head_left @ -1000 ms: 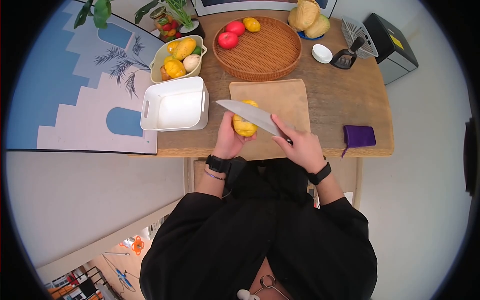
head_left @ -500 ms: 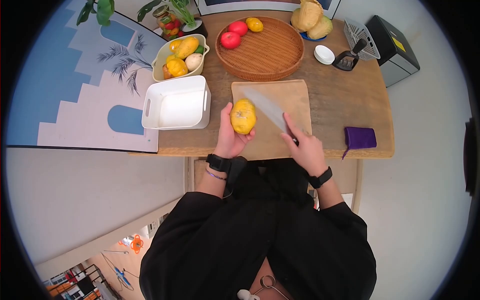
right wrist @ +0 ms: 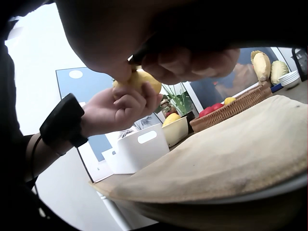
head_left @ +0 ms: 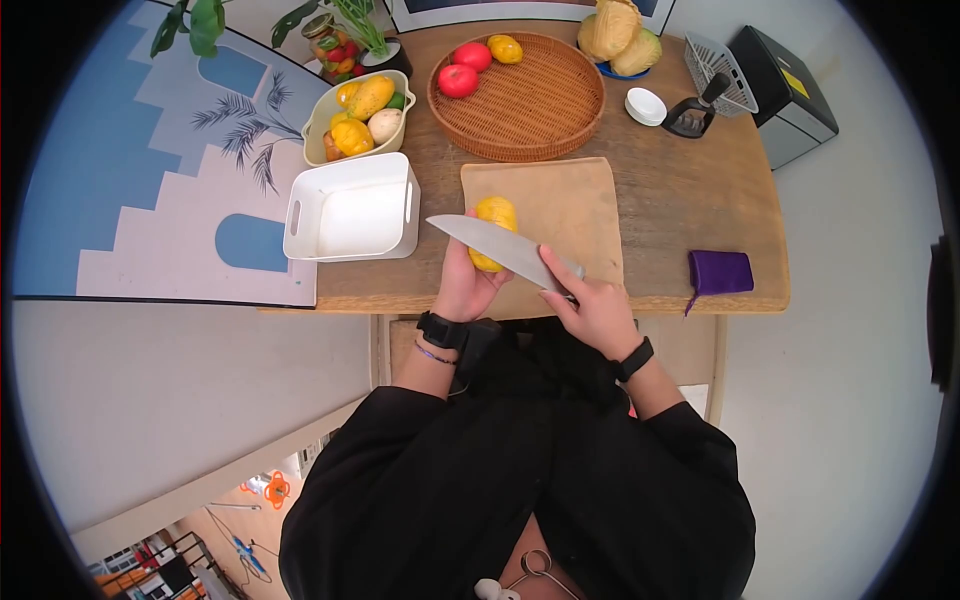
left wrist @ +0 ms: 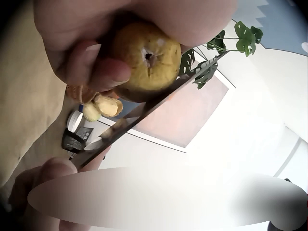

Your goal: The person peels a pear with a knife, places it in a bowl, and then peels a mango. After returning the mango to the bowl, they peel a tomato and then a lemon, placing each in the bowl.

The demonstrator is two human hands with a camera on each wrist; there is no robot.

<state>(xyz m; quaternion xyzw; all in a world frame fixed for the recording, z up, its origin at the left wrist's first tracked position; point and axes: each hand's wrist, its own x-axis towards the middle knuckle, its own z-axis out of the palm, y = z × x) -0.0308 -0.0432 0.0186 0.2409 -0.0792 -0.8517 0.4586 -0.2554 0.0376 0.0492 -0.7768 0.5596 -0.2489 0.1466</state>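
Wooden desk (head_left: 690, 190), plain and brown, with a pale blue picture panel (head_left: 110, 150) at its left end. Nearest, the left hand (head_left: 468, 285) curls round a yellow fruit (head_left: 495, 212) and holds it up above a tan mat (head_left: 565, 205), a grip that seems meant to steady it while leaving its top exposed. The right hand (head_left: 598, 312) is wrapped round the handle of a broad knife (head_left: 500, 242), one finger laid along the blade, presumably for finer control. That blade slants across the fruit in the head view, tip pointing left; whether it touches the skin cannot be told. Beneath both hands, the mat probably protects the wood.

Left of the left hand stands a white bin (head_left: 350, 210), handy for a short reach. Off to the right of the right hand lies a purple pouch (head_left: 720, 272), perhaps kept clear of the cutting side. Beyond the bin, a cream bowl (head_left: 313, 125) keeps mixed produce together. Straight ahead, past the mat, a wicker tray (head_left: 530, 100) bears two red fruits (head_left: 458, 81) and a lemon-coloured fruit (head_left: 505, 48), its rim likely stopping them rolling. Farther right sit white dishes (head_left: 645, 107) and a black tool (head_left: 690, 118).
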